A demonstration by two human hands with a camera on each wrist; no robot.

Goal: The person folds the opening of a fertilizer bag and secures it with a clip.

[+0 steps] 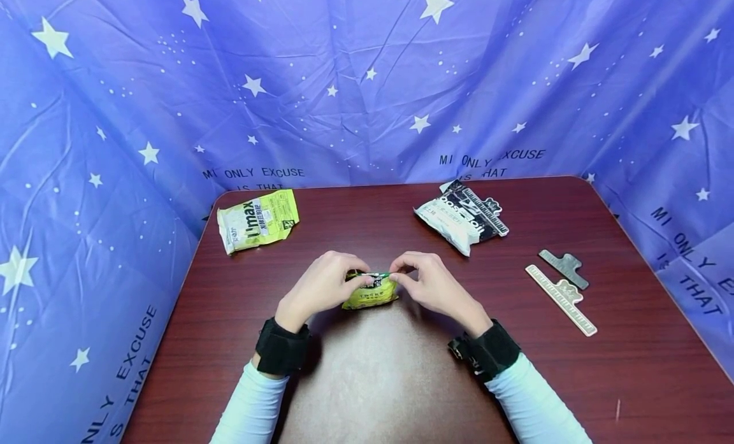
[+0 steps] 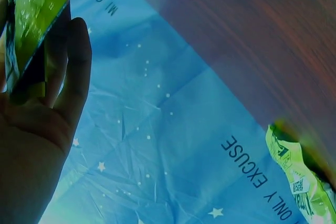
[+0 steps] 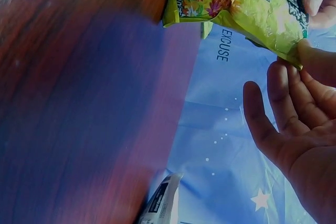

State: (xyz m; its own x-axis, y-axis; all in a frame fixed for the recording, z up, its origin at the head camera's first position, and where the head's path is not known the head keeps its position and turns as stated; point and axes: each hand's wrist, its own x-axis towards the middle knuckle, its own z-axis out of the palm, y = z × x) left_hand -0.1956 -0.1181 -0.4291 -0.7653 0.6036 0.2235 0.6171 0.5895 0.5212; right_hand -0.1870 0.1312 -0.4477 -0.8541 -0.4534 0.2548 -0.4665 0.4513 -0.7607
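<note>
A small yellow-green snack packet (image 1: 370, 292) stands on the middle of the dark red table (image 1: 631, 367), held at its top edge between both hands. The left hand (image 1: 322, 286) pinches the top from one side and the right hand (image 1: 431, 283) pinches it from the other, fingertips nearly meeting over the crimped seal.

The head view shows only the backs of the hands and a sliver of the packet. The right wrist view looks up from below and shows the packet's printed face (image 3: 247, 3), with flowers and fruit on it, and the right hand's (image 3: 304, 124) lower fingers spread and relaxed while the upper ones grip the packet's corner. The left wrist view shows the packet's glossy edge (image 2: 37, 19) running past the left hand's (image 2: 37, 124) palm and fingers, which lie fairly straight behind it.

Outward on the table, seen whole only from the head: a larger yellow packet (image 1: 258, 220) at the far left, a black-and-white packet (image 1: 461, 216) at the far right, and nearer the right edge a grey clip (image 1: 564, 267) just beside a long pale sealing clip (image 1: 562, 300). A blue star-printed cloth (image 1: 367, 81) surrounds the table.
</note>
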